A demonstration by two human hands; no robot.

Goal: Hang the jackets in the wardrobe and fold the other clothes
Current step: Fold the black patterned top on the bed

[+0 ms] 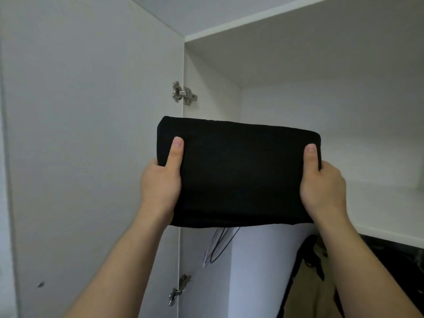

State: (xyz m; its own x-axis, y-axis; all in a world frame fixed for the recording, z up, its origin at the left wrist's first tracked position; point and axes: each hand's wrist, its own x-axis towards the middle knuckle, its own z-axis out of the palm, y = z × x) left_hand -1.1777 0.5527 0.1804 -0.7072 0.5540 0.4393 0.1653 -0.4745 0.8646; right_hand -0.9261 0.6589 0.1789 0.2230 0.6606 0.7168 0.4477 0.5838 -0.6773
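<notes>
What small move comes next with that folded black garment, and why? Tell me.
Probably slide the folded black garment forward onto the shelf: left hand and right hand hold its sides, raised just in front of the shelf.

Both hands up, holding a folded black garment (pixel 238 173) level in front of the white wardrobe (pixel 298 65) upper shelf (pixel 378 203) — left hand (pixel 160 180) grips the left edge, right hand (pixel 323 187) the right, thumbs on top. Door (pixel 91 134) open at left, two metal hinges (pixel 183 94). Below the shelf — dark and tan clothes (pixel 314 278) hanging.
</notes>
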